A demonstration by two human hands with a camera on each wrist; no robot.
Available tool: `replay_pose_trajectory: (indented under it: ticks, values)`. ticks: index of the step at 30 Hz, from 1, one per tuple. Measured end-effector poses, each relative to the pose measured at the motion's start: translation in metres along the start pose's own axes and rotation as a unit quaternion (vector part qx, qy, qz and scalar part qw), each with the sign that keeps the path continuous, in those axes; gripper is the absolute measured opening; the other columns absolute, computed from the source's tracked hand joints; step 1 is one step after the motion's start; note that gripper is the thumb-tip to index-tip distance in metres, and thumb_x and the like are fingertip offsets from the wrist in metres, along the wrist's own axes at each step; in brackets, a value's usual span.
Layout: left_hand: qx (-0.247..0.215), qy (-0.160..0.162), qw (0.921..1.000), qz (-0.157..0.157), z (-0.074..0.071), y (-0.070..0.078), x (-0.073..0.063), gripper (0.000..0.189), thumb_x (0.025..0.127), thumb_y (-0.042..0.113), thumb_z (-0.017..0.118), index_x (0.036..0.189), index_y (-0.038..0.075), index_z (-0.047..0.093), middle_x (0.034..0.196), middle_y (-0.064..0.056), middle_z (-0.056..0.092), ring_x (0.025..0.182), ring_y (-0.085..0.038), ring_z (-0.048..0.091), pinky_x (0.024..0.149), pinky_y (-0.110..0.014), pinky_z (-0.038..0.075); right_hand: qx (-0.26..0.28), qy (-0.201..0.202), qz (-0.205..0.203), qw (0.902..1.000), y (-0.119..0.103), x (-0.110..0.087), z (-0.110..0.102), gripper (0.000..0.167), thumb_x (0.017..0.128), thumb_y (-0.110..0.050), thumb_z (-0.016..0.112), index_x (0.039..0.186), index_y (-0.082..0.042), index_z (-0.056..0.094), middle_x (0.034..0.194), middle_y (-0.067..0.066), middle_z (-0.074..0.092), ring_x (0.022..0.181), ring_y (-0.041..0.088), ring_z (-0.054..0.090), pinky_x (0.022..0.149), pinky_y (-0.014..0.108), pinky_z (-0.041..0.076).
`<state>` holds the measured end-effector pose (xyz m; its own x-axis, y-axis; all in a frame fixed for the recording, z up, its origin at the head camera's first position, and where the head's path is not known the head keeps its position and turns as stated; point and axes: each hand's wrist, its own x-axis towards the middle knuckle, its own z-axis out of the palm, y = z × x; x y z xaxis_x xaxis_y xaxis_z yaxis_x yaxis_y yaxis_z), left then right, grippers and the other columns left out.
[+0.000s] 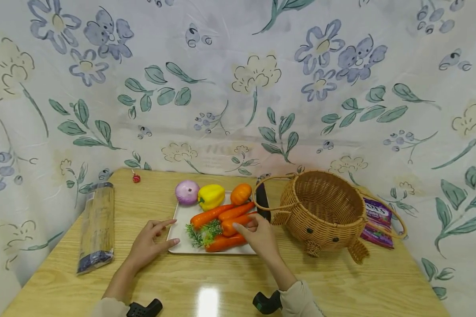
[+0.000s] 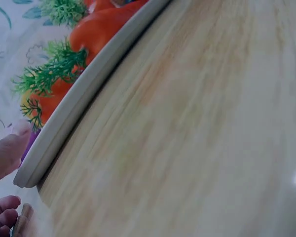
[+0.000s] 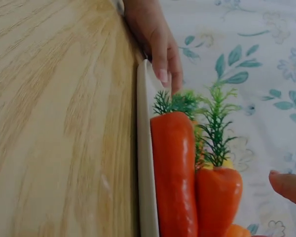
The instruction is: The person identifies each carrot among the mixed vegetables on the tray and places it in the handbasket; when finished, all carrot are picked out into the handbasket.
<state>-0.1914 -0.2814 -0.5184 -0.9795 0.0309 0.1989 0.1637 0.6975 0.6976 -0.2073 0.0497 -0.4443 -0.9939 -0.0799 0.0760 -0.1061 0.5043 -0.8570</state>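
A white rectangular tray [image 1: 181, 246] holds several orange carrots [image 1: 222, 242] with green feathery tops. My left hand [image 1: 150, 243] is at the tray's left end, its thumb and forefinger extended over the rim. In the right wrist view, the left hand's fingertips [image 3: 162, 75] overlap that end. My right hand [image 1: 262, 235] hovers over the carrots on the tray's right side, thumb and fingers spread. In the right wrist view its thumb [image 3: 288, 187] stands apart from the nearest carrot [image 3: 218, 200]. A purple onion [image 1: 187, 193], yellow bell pepper [image 1: 211, 197] and small pumpkin [image 1: 241, 194] lie along the far rim.
A wicker basket [image 1: 325, 226] with looped handles stands right of the tray, with purple snack packets [image 1: 377, 220] behind it. A dark object [image 1: 263, 197] lies between tray and basket. A clear-wrapped bundle [image 1: 98, 224] lies at left, a small red item [image 1: 136, 178] at the back.
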Motion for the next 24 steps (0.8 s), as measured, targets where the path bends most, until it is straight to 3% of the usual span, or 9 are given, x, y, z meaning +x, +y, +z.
replay_pose_trajectory:
  ticks: [6, 12, 17, 24]
  values:
    - [0.024, 0.017, 0.9995, 0.006, 0.002, -0.001, -0.002, 0.058, 0.081, 0.04, 0.08, 0.134, 0.021, 0.063, 0.106, -0.004, 0.052, 0.09, -0.016, 0.045, 0.073, -0.031, 0.036, -0.061, 0.058, -0.01, 0.9964, -0.005, 0.002, 0.022, 0.056, 0.087, -0.048, 0.073, 0.116, 0.0, 0.066, 0.088, 0.01, 0.066, 0.074, 0.019, 0.061, 0.064, 0.034, 0.049]
    - [0.03, 0.018, 0.9994, 0.004, 0.003, 0.0, -0.001, 0.059, 0.081, 0.042, 0.08, 0.134, 0.02, 0.063, 0.108, -0.003, 0.051, 0.09, -0.016, 0.044, 0.073, -0.031, 0.035, -0.178, 0.084, -0.014, 0.9804, -0.017, 0.002, 0.036, 0.068, 0.088, -0.059, 0.065, 0.122, 0.0, 0.065, 0.106, 0.02, 0.066, 0.092, 0.036, 0.064, 0.072, 0.049, 0.052]
    - [0.033, 0.016, 0.9993, 0.0, 0.003, 0.0, -0.001, 0.059, 0.081, 0.043, 0.08, 0.134, 0.02, 0.063, 0.11, -0.003, 0.05, 0.09, -0.017, 0.044, 0.072, -0.031, 0.035, -0.277, 0.083, -0.032, 0.9567, -0.023, 0.004, 0.043, 0.073, 0.089, -0.068, 0.056, 0.117, -0.002, 0.068, 0.101, 0.022, 0.066, 0.091, 0.037, 0.064, 0.071, 0.048, 0.052]
    - [0.031, 0.014, 0.9994, -0.008, 0.003, 0.0, -0.001, 0.06, 0.081, 0.044, 0.079, 0.134, 0.021, 0.063, 0.109, -0.003, 0.049, 0.09, -0.017, 0.044, 0.072, -0.03, 0.034, -0.407, 0.098, -0.059, 0.9063, -0.028, 0.005, 0.055, 0.068, 0.09, -0.072, 0.048, 0.091, -0.008, 0.071, 0.089, 0.02, 0.065, 0.079, 0.035, 0.062, 0.069, 0.046, 0.05]
